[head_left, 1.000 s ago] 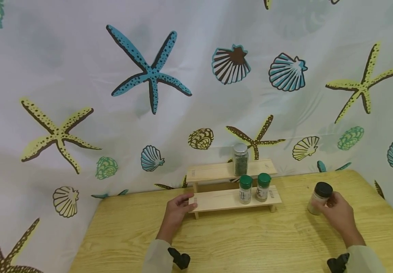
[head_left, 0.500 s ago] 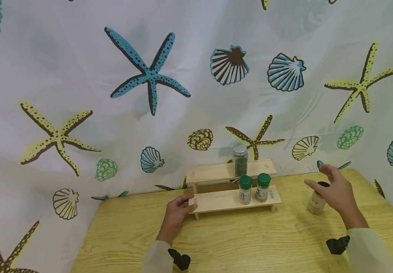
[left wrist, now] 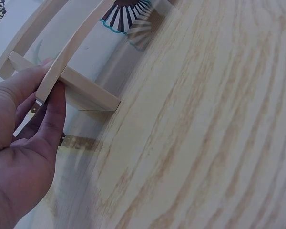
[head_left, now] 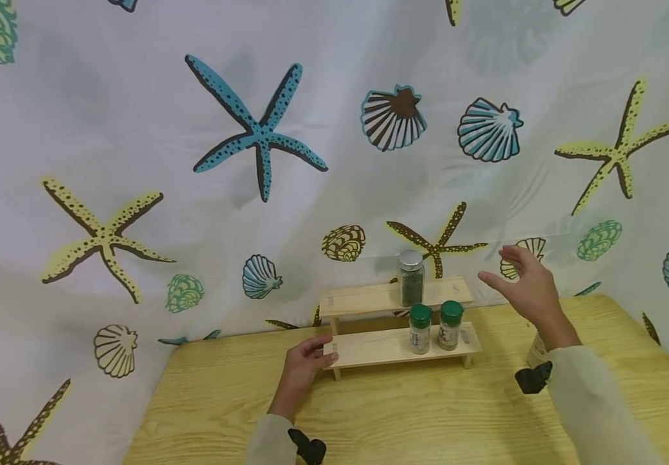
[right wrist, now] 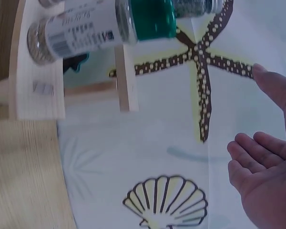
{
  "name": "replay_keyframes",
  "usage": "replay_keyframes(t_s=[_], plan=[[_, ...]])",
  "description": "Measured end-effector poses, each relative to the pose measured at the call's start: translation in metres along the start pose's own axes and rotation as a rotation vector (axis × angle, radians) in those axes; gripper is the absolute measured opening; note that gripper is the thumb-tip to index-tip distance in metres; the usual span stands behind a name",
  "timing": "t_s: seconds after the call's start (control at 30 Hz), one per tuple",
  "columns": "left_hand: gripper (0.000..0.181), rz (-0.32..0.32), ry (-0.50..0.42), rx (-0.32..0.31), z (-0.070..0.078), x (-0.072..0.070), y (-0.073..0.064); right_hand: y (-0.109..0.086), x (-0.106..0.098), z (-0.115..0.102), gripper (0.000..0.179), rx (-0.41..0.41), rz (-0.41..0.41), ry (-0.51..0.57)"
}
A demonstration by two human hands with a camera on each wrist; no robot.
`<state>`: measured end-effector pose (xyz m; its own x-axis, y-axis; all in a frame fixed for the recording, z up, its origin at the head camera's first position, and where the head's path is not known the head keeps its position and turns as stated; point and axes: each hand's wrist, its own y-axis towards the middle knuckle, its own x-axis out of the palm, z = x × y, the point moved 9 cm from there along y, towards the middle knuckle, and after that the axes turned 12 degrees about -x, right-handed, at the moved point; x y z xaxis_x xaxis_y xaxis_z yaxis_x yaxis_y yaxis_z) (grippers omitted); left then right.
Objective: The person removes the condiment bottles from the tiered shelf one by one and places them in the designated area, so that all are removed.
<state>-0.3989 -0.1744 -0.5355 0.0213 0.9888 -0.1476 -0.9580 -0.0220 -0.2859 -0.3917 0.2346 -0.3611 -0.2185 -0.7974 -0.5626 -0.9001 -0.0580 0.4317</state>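
Observation:
A two-tier wooden spice rack [head_left: 369, 349] stands at the back of the table. My left hand [head_left: 307, 363] pinches the left end of its lower shelf, thumb on top and fingers underneath. Two green-capped spice jars [head_left: 420, 330] [head_left: 449, 327] stand on the lower shelf, right of its middle. A taller silver-lidded jar [head_left: 411, 281] of green flakes is on the upper shelf. My right hand [head_left: 529, 287] is raised right of the rack, thumb and fingers spread, holding nothing. Behind its wrist, a jar [head_left: 536, 354] on the table is mostly hidden by the forearm.
The yellow wood-grain table [head_left: 404, 407] meets a hanging white cloth [head_left: 323, 206] printed with starfish and shells, close behind the rack. Black wrist camera mounts [head_left: 309, 447] sit on both sleeves.
My right hand has let go of the black-lidded jar, leaving it on the table. It has risen and moved left toward the rack. The left hand stays on the shelf end.

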Motion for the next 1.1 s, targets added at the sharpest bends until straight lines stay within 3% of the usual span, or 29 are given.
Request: replay_keyframes(t_s=[0.4,0.9,1.1], plan=[[0.042,0.003,0.006,0.002,-0.001,0.000,0.002,0.024,0.048,-0.023,0.079,-0.036,-0.066,0.071],[0.040,0.001,-0.005,0.000,0.001,0.001,0.001,0.032,0.105,-0.025,0.074,0.000,-0.143,0.161],[0.041,-0.001,-0.008,-0.005,0.001,0.000,0.000,0.035,0.119,-0.034,0.074,-0.015,-0.155,0.161]])
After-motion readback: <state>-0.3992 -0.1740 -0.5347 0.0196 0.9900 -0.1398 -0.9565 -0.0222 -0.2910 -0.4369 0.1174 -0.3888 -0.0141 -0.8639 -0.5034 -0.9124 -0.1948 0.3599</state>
